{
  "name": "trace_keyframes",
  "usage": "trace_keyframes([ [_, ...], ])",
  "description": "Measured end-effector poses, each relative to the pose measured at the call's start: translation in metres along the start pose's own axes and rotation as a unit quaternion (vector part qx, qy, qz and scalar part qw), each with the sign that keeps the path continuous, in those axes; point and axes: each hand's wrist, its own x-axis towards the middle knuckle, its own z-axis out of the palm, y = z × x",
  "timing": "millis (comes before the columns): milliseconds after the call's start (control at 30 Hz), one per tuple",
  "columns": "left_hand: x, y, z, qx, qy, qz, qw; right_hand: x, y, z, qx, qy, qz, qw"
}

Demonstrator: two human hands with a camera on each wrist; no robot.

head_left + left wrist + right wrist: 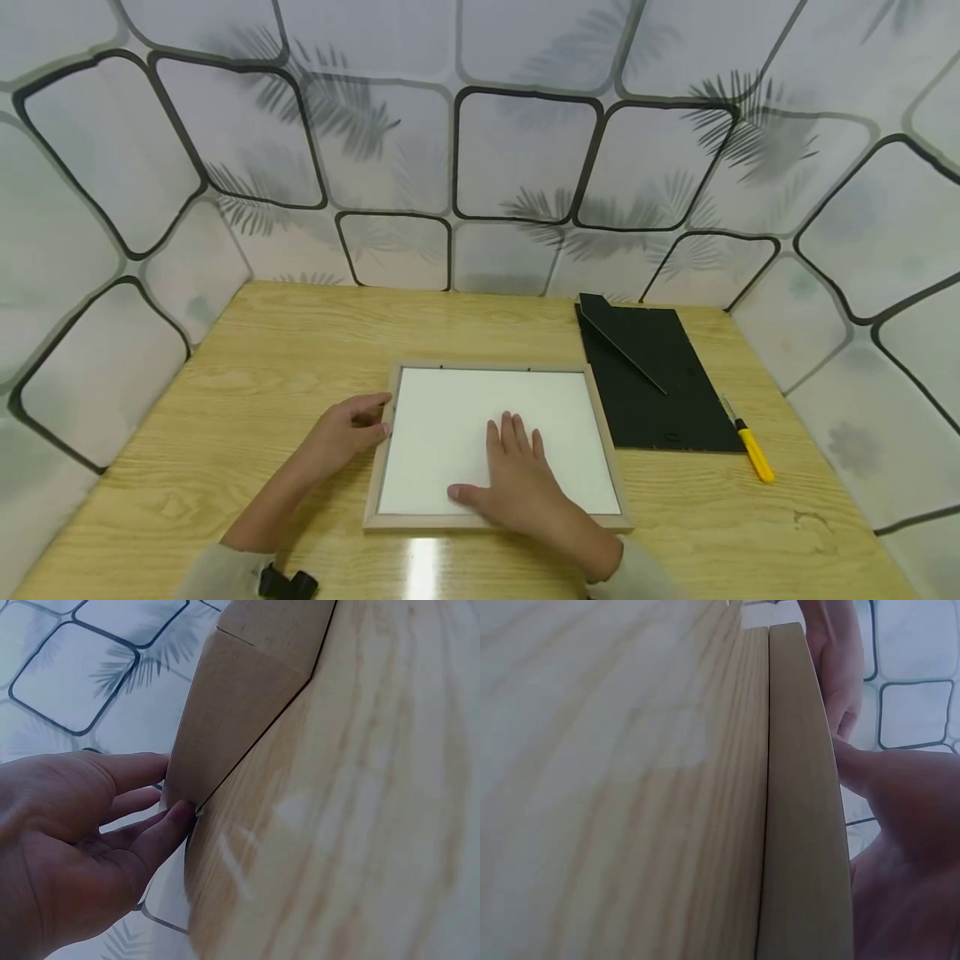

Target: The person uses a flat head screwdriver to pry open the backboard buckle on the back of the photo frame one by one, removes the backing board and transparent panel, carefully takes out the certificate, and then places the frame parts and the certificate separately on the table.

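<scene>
A light wooden picture frame [376, 490] lies on the table, a white sheet [442, 442] filling its inside. My left hand [341, 435] is at the frame's left side. In the left wrist view, the thumb and fingers [142, 771] hold the frame's outer edge [232, 697], the thumb low by the table. Spread out over the white sheet, right of its middle, rests my right hand [517, 479], fingers straight and pointing away. In the right wrist view the frame's near edge [802, 787] partly hides that hand.
A black backing board [660, 358] with a slanted stand flap lies right of the frame, touching or close to its corner. Beside it is a yellow-handled screwdriver-like tool [756, 455]. Patterned curtain [525, 158] encloses the wooden table [300, 342] at the back and sides.
</scene>
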Motion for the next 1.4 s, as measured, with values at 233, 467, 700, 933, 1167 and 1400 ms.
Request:
trace_keyframes([
  [233,-0.001,0.001,0.0,0.004,0.0,0.002,1.0,-0.001,-0.003,0.001,-0.019,-0.017,-0.007,1.0],
  [467,-0.001,0.002,0.0,0.001,-0.004,0.005,1.0,-0.005,-0.008,-0.004,-0.02,-0.02,-0.009,1.0],
  [700,-0.001,0.0,-0.001,0.001,0.001,0.003,1.0,-0.007,-0.007,-0.005,-0.034,-0.015,-0.031,0.999],
  [933,-0.001,-0.001,0.0,-0.006,-0.007,0.012,0.9999,-0.008,-0.003,-0.007,-0.032,0.004,-0.035,0.999],
  [1167,-0.001,-0.001,-0.002,-0.016,-0.012,0.022,0.9996,-0.008,0.0,-0.01,-0.009,0.05,-0.018,0.999],
  [1400,-0.001,0.0,-0.002,-0.011,-0.005,0.019,0.9997,-0.015,-0.004,-0.009,-0.037,0.048,-0.041,0.997],
])
